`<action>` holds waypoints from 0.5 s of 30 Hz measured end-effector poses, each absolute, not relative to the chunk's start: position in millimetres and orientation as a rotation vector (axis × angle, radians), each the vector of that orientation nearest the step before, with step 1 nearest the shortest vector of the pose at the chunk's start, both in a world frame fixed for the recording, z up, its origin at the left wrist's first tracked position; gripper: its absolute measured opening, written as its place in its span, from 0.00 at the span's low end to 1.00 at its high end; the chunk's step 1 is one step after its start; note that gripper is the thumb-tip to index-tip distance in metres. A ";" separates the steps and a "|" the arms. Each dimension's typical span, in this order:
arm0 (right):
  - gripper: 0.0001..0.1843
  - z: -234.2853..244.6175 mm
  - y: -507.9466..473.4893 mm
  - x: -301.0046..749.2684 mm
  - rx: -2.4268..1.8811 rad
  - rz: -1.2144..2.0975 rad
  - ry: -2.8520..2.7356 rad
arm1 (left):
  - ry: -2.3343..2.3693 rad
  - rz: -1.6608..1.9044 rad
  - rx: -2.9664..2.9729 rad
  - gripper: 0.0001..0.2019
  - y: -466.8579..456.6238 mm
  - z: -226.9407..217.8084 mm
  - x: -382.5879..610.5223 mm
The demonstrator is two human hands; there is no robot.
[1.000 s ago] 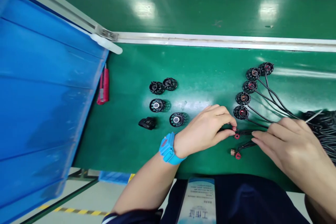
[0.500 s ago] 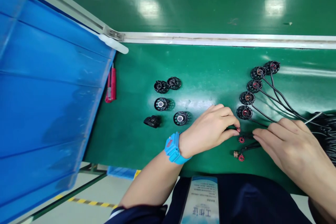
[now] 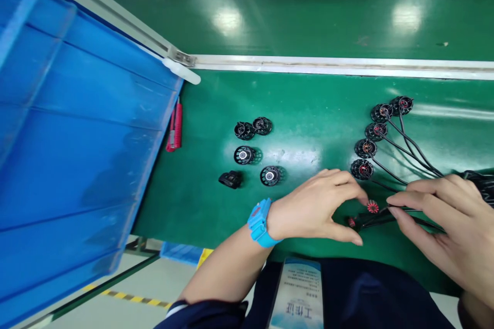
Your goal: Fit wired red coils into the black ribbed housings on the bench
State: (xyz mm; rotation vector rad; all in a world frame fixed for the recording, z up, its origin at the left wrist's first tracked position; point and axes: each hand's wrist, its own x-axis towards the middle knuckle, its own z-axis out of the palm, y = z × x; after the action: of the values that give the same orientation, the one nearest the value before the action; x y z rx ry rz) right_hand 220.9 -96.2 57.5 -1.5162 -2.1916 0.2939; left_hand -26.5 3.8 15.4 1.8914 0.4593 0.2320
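Observation:
My left hand (image 3: 320, 205), a blue band (image 3: 260, 222) round its wrist, has thumb and fingers spread apart with nothing held between them. Its index fingertip is beside a small red-wound motor stator (image 3: 372, 207), and whether they touch I cannot tell. My right hand (image 3: 443, 221) pinches a thin black cable between thumb and forefinger, just right of that stator. A second red stator (image 3: 351, 222) lies near my left thumb, among black cables (image 3: 372, 221) on the green table. Beyond the hands stand several black round motor housings (image 3: 362, 169) with wound cores and cables.
Further left are several black slotted rotors (image 3: 270, 176) and a dark part on its side (image 3: 230, 179). A red cutter knife (image 3: 175, 126) lies by the large blue bin (image 3: 96, 128). A white rail (image 3: 309, 66) crosses behind. Bundled black cables (image 3: 480, 182) fill the right edge.
My left hand has let go of a red stator, and its thumb and finger have spread. My right hand has shifted slightly, with the stators and cables moved beneath the hands. The view has drifted slightly left.

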 end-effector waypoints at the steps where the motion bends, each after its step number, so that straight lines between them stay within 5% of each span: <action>1: 0.03 57.1 -95.3 221.0 -1.512 0.272 -2.178 | 0.471 0.306 1.727 0.25 0.6 15.0 -24.1; 6: 0.04 55.7 -93.4 218.7 -1.496 0.249 -2.143 | 0.416 0.430 0.982 0.17 -16.0 13.6 -9.3; 15: 0.08 54.6 -95.0 209.4 -1.464 0.275 -2.041 | 0.433 0.599 0.733 0.07 -21.1 14.5 -5.7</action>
State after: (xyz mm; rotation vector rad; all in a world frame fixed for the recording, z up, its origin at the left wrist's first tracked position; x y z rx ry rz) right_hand 209.4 -95.0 54.6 -1.4642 -2.0410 0.2747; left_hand -5.7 -21.1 14.5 0.7327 0.4331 0.5986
